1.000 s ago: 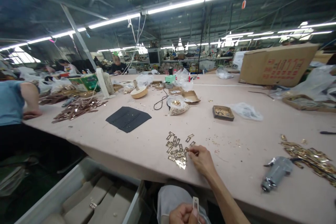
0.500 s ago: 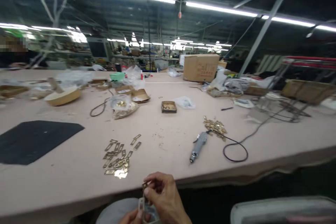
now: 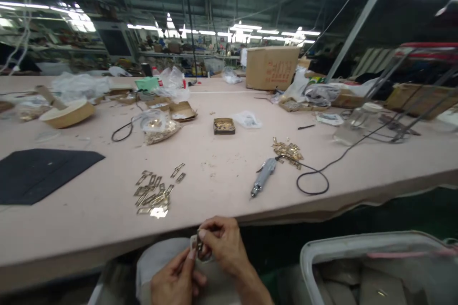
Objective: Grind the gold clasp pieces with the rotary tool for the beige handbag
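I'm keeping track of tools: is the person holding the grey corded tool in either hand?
No, the grey corded tool lies on the table, apart from the left hand and right hand.

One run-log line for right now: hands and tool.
right hand: pinching metal plate | left hand: holding pale tab beside it | grey power tool: lying on table

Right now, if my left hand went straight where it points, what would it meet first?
Probably the small metal plate in your right hand, though depth there is unclear.
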Demonstrator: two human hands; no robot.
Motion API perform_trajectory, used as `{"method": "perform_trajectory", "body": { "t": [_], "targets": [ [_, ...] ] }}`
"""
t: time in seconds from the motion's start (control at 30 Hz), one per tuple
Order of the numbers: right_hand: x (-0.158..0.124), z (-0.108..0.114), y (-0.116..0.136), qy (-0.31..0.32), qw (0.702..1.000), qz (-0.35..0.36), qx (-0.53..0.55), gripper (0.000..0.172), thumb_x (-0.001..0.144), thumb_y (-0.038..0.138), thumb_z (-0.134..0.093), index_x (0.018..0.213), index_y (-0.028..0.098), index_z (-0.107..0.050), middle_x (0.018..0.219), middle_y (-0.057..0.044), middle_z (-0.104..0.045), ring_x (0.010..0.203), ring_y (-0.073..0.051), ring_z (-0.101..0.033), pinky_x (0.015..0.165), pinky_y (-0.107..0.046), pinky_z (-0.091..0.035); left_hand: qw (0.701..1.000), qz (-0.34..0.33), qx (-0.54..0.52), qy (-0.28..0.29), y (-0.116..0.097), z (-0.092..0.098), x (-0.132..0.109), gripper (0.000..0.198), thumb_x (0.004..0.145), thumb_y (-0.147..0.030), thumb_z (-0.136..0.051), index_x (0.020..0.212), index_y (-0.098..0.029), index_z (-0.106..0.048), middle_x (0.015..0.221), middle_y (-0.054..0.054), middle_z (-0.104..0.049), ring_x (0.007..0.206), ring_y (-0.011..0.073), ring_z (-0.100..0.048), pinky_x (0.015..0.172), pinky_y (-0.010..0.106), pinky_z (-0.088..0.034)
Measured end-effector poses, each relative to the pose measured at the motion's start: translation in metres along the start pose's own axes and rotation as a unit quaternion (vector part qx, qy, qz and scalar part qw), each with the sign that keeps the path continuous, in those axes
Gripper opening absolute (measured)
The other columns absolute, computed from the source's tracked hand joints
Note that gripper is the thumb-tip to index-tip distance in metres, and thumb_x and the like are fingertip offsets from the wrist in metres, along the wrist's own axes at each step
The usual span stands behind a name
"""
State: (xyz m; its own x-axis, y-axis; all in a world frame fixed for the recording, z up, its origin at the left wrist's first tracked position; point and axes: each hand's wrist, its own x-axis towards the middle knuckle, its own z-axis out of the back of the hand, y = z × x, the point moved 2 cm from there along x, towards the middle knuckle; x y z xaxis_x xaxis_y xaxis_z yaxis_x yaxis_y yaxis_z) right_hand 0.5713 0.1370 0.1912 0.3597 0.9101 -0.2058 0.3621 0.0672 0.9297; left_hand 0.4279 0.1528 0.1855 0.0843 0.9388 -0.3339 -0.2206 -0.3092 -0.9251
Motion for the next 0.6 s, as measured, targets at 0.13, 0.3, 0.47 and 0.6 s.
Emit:
{"method": "perform_trajectory", "body": {
  "t": [0.13,0.3,0.47,0.6],
  "targets": [
    [-0.005,0.008,-0.003,-0.005,1.000,0.010,-0.017,0.043,0.077,0.049,-0.085,0.095,0.011,-0.075,0.060,-0.005,-0.069,0.051,-0.015,-0.063,0.052,-0.024,-0.053,0.996,-0.009,-0.036,0.078,-0.008,-0.006,-0.007,0.072,0.080,-0.069,-0.073,0.110,-0.005,-0.079,0.052,0.008,-0.071,0.037,0.0152,-0.058,0.039,0.022,-0.046],
    [-0.002,0.013,-0.013,0.022,0.999,0.007,-0.032,0.039,0.080,0.046,-0.084,0.096,0.011,-0.077,0.065,-0.007,-0.071,0.055,-0.017,-0.065,0.054,-0.025,-0.054,0.990,-0.011,-0.093,0.106,-0.004,-0.009,-0.003,0.046,0.091,-0.048,-0.068,0.102,-0.005,-0.078,0.066,0.008,-0.075,0.044,0.0151,-0.068,0.045,0.020,-0.056],
    [-0.007,0.008,-0.012,0.028,0.997,0.020,-0.073,0.035,0.083,0.044,-0.082,0.096,0.012,-0.078,0.065,-0.006,-0.070,0.058,-0.018,-0.066,0.056,-0.026,-0.057,0.985,-0.017,-0.117,0.126,-0.001,-0.009,-0.004,0.040,0.093,-0.043,-0.068,0.100,-0.005,-0.078,0.078,0.010,-0.078,0.051,0.0174,-0.073,0.047,0.021,-0.059],
    [-0.007,0.005,-0.015,0.017,0.995,0.030,-0.094,0.035,0.084,0.045,-0.080,0.098,0.013,-0.078,0.067,-0.005,-0.071,0.059,-0.018,-0.068,0.057,-0.026,-0.058,0.983,-0.010,-0.122,0.139,0.001,-0.007,-0.003,0.044,0.093,-0.045,-0.067,0.107,-0.004,-0.077,0.072,0.010,-0.077,0.053,0.0192,-0.074,0.048,0.022,-0.059]
  ]
}}
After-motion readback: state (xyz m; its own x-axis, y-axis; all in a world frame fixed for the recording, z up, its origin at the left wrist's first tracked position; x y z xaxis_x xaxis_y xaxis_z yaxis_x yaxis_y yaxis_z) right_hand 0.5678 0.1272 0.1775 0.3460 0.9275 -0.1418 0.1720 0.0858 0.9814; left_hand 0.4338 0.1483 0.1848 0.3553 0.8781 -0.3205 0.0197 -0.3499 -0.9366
